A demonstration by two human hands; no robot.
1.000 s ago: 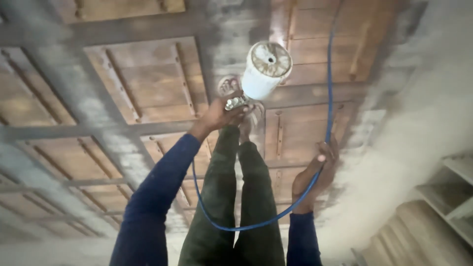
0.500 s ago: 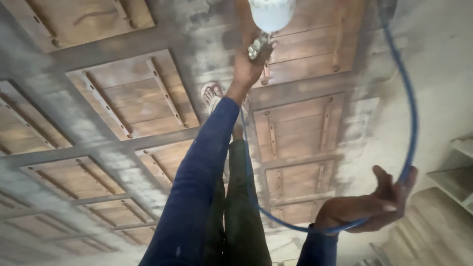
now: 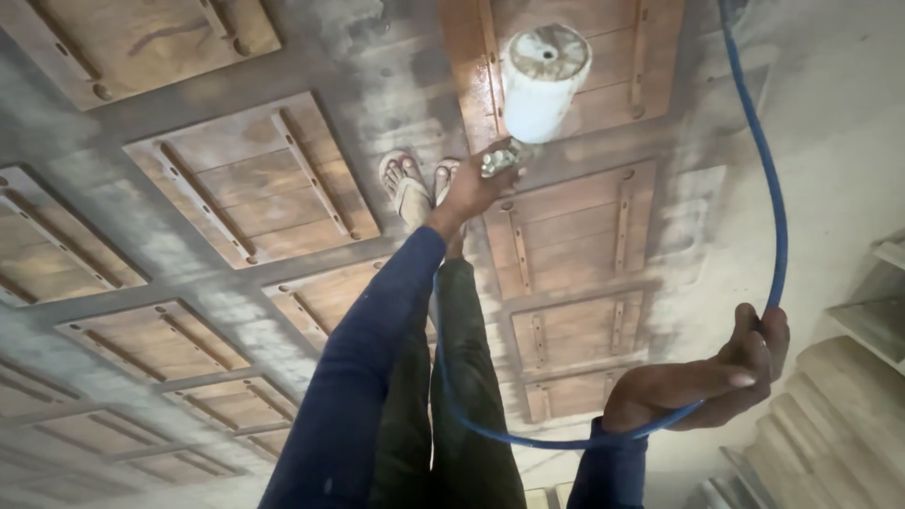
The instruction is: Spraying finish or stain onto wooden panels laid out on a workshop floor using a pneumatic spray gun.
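My left hand is stretched forward and shut on the metal grip of a spray gun with a white cup on top. It hangs over brown wooden panels lying flat on the floor, just past my sandalled feet. My right hand is low at the right, fingers curled around a blue hose. The hose loops from that hand under my legs toward the gun and also runs up to the top edge.
Several framed wooden panels cover the dusty grey floor to the left and ahead. The panel under the gun looks darker and wet. Pale wooden shelves or steps stand at the right.
My right hand has swung out to the right and lower with the hose. The spray gun went forward over the panels, then came back slightly.
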